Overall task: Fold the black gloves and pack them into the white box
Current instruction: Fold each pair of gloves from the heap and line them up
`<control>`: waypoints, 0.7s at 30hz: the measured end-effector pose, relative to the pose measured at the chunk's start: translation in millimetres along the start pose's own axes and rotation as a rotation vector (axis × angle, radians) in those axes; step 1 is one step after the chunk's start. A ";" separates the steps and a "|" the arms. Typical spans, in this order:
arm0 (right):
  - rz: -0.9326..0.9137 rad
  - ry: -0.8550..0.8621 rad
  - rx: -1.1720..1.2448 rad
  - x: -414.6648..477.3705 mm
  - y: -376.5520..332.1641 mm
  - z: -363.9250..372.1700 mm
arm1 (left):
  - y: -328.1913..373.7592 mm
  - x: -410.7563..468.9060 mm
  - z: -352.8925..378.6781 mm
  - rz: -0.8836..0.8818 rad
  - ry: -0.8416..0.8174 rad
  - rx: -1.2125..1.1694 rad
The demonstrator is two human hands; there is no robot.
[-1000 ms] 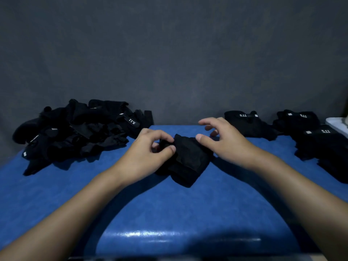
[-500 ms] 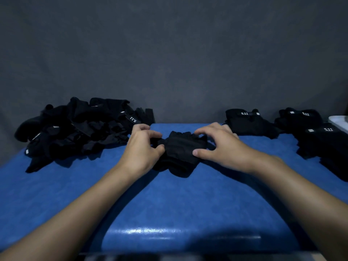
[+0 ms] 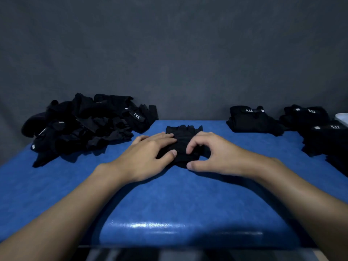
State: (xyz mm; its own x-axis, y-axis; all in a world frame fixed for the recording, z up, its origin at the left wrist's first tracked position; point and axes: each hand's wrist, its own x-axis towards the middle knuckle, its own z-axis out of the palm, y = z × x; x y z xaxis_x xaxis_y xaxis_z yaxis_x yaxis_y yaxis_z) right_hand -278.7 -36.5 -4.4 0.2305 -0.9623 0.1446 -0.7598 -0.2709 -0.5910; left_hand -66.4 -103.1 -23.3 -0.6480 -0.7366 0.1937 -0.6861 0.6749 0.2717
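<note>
Pressing with straight fingers, the left hand [image 3: 148, 153] lies flat on one black glove [image 3: 183, 131] at the middle of the blue table [image 3: 169, 200]. The right hand [image 3: 216, 153] pinches the glove's near right edge with curled fingers and thumb. One loose heap [image 3: 84, 127] of gloves, too tangled to count, sits far left. Three folded bundles [image 3: 252, 119] lie far right, beside the white box [image 3: 342, 117].
</note>
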 end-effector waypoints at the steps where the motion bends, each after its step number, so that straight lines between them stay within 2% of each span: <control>1: 0.006 0.003 -0.003 0.5 1.2 -1.2 | -0.8 -0.4 -0.9 -0.016 -0.022 0.022; 11: 0.015 0.044 -0.084 -2.8 3.0 -0.9 | -0.9 -1.2 -4.6 -0.065 -0.057 0.048; 21: 0.013 -0.047 -0.098 -1.3 5.5 -9.3 | -1.7 4.4 -10.6 -0.114 -0.119 0.067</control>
State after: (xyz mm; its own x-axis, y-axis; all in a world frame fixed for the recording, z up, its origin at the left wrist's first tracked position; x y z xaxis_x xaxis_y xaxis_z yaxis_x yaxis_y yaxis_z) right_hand -288.8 -37.0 -0.4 0.2464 -0.9641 0.0989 -0.8182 -0.2616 -0.5119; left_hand -64.6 -107.9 -12.9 -0.5967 -0.8008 0.0514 -0.7751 0.5917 0.2215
